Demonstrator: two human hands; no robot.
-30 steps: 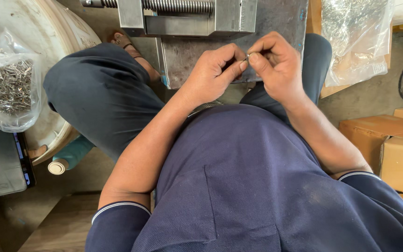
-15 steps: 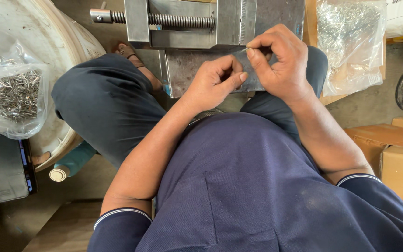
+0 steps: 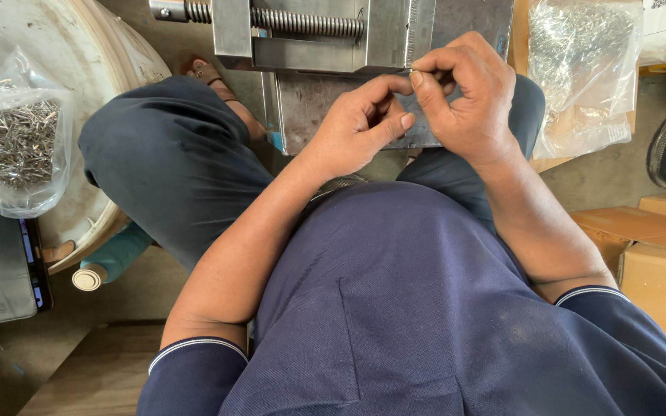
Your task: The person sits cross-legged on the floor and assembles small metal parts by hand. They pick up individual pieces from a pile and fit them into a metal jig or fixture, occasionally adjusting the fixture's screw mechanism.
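Where pins fill clear bag, 2nd bag alike

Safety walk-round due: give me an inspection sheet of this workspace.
Surface: grey metal plate under the vise.
Job's things: metal vise; a thin metal piece, too small to tell, at its jaws.
Clutter: two plastic bags of small metal parts; phone; bottle.
Grippers: left hand and right hand both pinch at the vise.
Cables: nothing seen.
Surroundings: white drum; cardboard boxes.
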